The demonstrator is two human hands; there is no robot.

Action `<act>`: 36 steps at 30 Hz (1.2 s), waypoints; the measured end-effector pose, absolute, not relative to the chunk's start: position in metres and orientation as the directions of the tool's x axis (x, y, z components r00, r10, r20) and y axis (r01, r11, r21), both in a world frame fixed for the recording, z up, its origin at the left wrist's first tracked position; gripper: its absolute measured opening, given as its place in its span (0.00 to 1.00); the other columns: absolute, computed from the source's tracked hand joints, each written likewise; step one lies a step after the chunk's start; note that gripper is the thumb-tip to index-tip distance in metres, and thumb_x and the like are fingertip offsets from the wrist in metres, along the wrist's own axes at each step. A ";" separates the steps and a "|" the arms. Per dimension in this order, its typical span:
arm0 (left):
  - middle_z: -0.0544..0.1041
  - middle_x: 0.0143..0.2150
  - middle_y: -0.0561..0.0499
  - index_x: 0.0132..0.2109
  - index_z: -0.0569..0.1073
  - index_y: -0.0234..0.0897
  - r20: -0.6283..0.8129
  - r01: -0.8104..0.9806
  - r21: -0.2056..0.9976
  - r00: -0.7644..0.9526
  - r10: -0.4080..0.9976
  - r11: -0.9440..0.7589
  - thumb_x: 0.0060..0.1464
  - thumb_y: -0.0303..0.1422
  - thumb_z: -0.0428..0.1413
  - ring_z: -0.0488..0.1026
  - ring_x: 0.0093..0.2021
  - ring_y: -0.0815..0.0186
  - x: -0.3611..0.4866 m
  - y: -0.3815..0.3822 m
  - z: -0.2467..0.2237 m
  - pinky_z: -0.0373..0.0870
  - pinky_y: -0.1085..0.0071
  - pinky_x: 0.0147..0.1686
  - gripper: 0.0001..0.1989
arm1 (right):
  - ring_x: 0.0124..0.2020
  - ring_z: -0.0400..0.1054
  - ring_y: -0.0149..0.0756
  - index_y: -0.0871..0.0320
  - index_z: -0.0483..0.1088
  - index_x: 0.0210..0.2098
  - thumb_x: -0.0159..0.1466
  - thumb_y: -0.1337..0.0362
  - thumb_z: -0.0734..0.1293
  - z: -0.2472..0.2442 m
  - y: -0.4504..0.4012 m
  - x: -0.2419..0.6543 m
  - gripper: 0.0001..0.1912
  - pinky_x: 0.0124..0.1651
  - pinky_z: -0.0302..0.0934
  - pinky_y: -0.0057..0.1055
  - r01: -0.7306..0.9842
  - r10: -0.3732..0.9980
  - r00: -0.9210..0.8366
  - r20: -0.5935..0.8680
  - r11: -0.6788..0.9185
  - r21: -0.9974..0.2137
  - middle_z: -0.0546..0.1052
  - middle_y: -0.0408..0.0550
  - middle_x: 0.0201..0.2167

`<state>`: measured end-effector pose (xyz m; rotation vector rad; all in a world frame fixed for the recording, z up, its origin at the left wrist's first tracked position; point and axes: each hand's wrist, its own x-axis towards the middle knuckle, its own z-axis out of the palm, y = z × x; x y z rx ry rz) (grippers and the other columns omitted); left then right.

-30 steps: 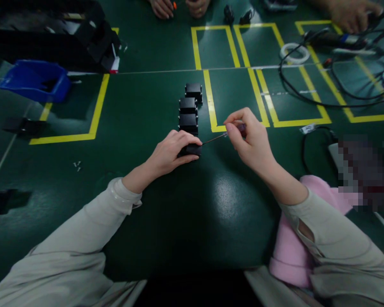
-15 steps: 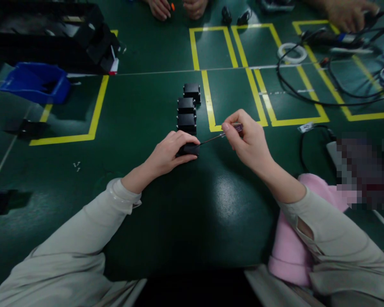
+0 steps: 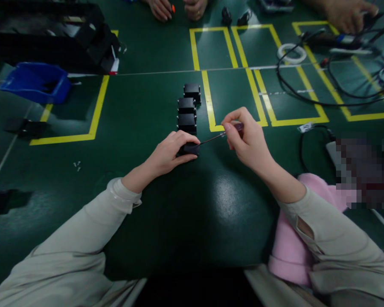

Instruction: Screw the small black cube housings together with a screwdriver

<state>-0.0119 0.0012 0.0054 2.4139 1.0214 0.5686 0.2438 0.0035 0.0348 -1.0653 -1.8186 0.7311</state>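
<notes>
My left hand grips a small black box on the green table, thumb along its near side and fingers over its far side. In my right hand is a screwdriver, its dark handle pinched between thumb and fingers. The thin shaft slants down to the left, and its tip meets the right side of the box. Just beyond, more black boxes with small screws at their corners stand in a column; the nearest one is close to my left fingers.
Left lie a blue bin, a long black tray and several loose screws. A pink cloth rests by my right forearm. Cables and a white tape ring are at right. Co-workers' hands show across the table.
My right hand has shifted very slightly at the screwdriver handle. The box and my left hand stay in place.
</notes>
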 end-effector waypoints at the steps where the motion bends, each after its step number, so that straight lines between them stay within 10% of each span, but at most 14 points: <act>1: 0.75 0.55 0.47 0.57 0.69 0.41 0.188 0.558 0.555 0.638 0.747 -0.617 0.65 0.38 0.57 0.71 0.54 0.58 -0.012 0.001 0.005 0.65 0.60 0.55 0.15 | 0.25 0.64 0.27 0.54 0.64 0.40 0.71 0.62 0.61 0.035 0.003 0.244 0.03 0.31 0.55 0.31 0.367 0.884 -0.246 0.397 0.464 -0.806 0.68 0.38 0.25; 36: 0.75 0.54 0.47 0.57 0.69 0.40 0.208 0.561 0.552 0.624 0.753 -0.617 0.63 0.37 0.60 0.72 0.53 0.59 -0.012 0.001 0.005 0.67 0.62 0.54 0.17 | 0.24 0.63 0.26 0.54 0.64 0.39 0.71 0.62 0.61 0.034 0.004 0.244 0.04 0.30 0.54 0.31 0.368 0.897 -0.242 0.371 0.439 -0.820 0.69 0.38 0.26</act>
